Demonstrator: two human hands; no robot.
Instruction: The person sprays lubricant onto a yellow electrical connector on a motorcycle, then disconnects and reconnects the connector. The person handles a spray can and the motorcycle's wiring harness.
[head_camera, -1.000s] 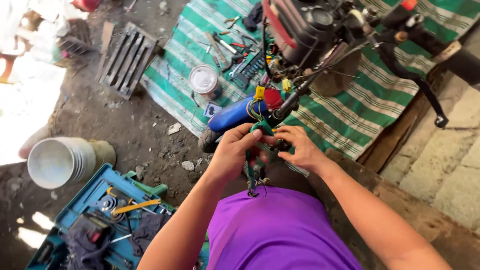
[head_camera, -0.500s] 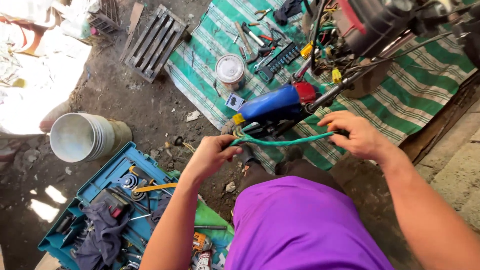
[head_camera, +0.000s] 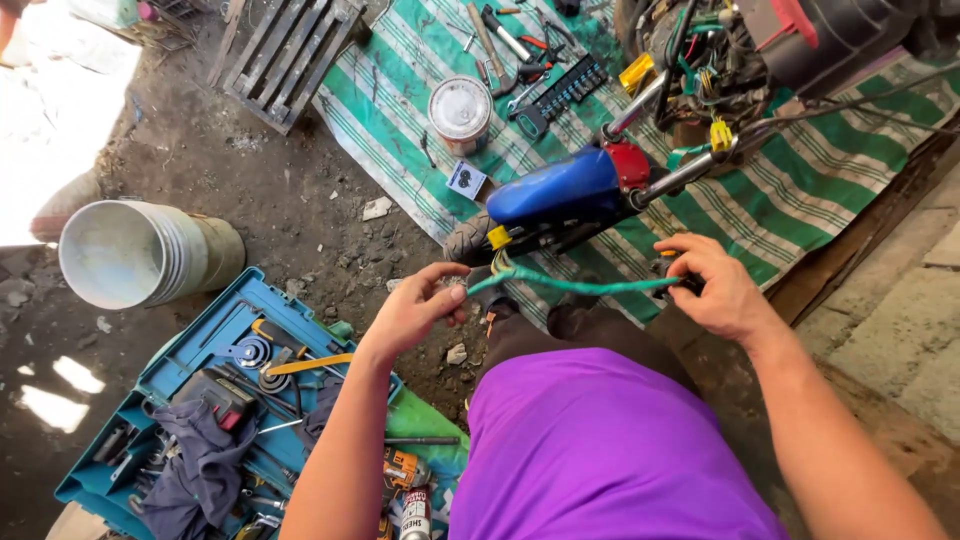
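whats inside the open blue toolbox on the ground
The toolbox holds a dark rag, round metal parts and a yellow-handled tool. The rag covers whatever lies beneath it.

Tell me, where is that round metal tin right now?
In the head view the round metal tin sits upper centre on the green striped mat, left of the socket set and above the motorbike's blue fender.

Daylight is pouring in from the upper left, blowing out the ground there to white glare and washing the bucket (head_camera: 135, 255). Elsewhere soft shade is lying evenly, colours staying vivid. Wide-lens bending is curving the edges; focus is holding sharp throughout.
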